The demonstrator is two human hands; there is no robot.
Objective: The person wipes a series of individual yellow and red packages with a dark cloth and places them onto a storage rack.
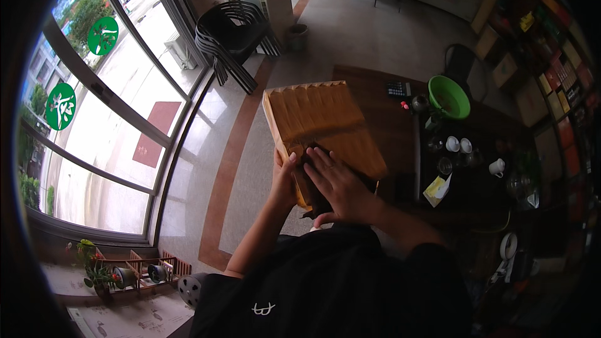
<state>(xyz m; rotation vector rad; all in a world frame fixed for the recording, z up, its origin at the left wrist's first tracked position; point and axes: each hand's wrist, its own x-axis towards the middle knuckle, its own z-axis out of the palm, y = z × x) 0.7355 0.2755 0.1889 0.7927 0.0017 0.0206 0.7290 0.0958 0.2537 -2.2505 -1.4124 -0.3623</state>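
A bulky package in yellow-brown wrapping (324,108), with a pleated far edge, is tilted up before me over the edge of a dark wooden table. Its near left side is in my left hand (284,178), with the thumb resting on top near the edge. Dark brown material (317,195), perhaps cloth or wrapping, covers the package's near end; its exact kind is unclear. Flat upon this material lies my right hand (340,188), fingers stretched forward and thumb spread towards me. The underside of the package is hidden.
On the table (392,143) are a calculator (396,88), a green basin (449,97), white cups (453,144) and a yellow-and-white packet (437,190). Stacked black chairs (235,33) stand by glass doors (117,103) at left. Potted plants (96,272) sit at lower left; shelves (554,75) line the right.
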